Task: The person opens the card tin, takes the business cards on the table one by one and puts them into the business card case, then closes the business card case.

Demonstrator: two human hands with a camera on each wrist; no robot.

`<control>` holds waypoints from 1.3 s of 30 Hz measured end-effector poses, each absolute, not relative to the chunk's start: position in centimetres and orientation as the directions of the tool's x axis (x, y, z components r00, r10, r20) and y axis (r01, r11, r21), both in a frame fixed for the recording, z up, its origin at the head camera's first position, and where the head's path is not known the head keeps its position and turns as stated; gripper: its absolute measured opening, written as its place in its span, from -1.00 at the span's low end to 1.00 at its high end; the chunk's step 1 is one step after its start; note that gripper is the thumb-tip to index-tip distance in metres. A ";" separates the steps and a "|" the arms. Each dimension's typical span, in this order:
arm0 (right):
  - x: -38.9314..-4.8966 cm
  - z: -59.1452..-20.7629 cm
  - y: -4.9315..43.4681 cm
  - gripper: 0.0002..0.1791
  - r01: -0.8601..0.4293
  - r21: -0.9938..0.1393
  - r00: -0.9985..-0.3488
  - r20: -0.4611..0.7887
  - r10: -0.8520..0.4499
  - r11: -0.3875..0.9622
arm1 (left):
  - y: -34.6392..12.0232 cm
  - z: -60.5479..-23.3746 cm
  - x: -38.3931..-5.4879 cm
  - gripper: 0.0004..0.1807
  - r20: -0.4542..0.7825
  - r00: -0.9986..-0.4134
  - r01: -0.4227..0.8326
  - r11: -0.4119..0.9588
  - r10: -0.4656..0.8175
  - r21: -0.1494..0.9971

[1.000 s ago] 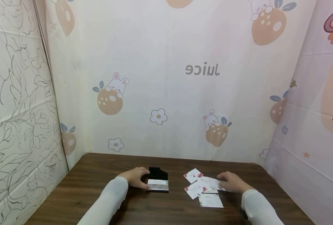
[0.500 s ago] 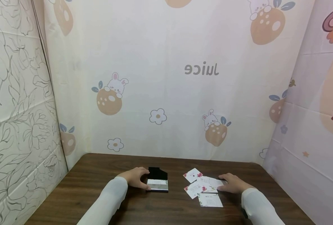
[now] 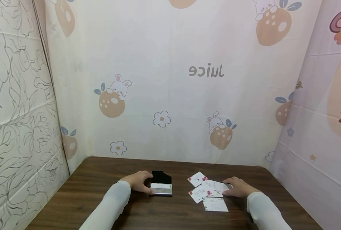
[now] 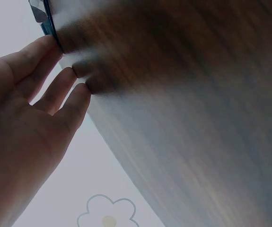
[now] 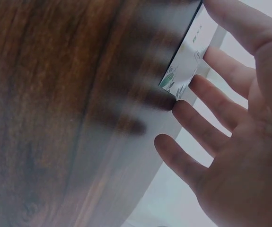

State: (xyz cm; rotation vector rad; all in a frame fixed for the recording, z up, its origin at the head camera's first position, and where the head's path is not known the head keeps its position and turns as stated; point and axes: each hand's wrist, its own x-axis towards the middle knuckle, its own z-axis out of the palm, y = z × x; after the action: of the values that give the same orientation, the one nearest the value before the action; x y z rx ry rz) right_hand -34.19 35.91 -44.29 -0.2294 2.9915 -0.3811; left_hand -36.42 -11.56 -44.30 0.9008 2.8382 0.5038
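Note:
My left hand [image 3: 138, 182] holds the left side of a flip-lid business card case [image 3: 162, 191], thumb at the near corner, fingers by the raised black lid [image 3: 162, 177]. A white card shows inside the case. In the left wrist view only a dark edge of the case [image 4: 50, 23] appears beyond the fingertips. My right hand [image 3: 237, 187] has thumb and fingers at the right end of a floral business card [image 3: 216, 186] on the loose pile. The right wrist view shows that card's corner [image 5: 180, 75] between thumb and spread fingers; the little finger stands free.
More floral cards lie overlapping: one at the back [image 3: 197, 179], one at the left [image 3: 198, 193], one in front [image 3: 215, 204]. They rest on a dark wooden table [image 3: 164, 215]. A patterned white curtain [image 3: 170, 127] hangs behind its far edge.
My right thumb has come forward and left onto the card's near edge, and the card's right end no longer sticks out under the hand. My left hand and the case stay put.

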 end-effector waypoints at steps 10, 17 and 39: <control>-34.9 -45.0 36.3 -0.40 -0.122 -0.328 -0.992 0.003 -0.128 0.937 | -11.6 -44.6 -36.8 -0.17 -0.024 -0.812 0.538 0.763 0.583 0.359; -34.7 -44.9 36.3 -0.43 -0.141 -0.358 -0.990 0.041 -0.135 0.923 | -11.6 -44.7 -37.0 -0.18 -0.022 -0.809 0.543 0.761 0.588 0.354; -34.3 -44.7 36.6 -0.78 -0.145 -0.442 -0.986 0.134 -0.094 0.885 | -11.6 -44.8 -36.8 -0.18 -0.016 -0.809 0.546 0.761 0.588 0.349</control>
State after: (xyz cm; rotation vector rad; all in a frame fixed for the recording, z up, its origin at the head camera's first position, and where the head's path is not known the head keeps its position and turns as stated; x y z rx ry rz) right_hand -34.31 36.58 -44.74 -0.2008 3.1557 -0.7542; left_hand -36.85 -11.60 -44.82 0.9155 2.8297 0.5027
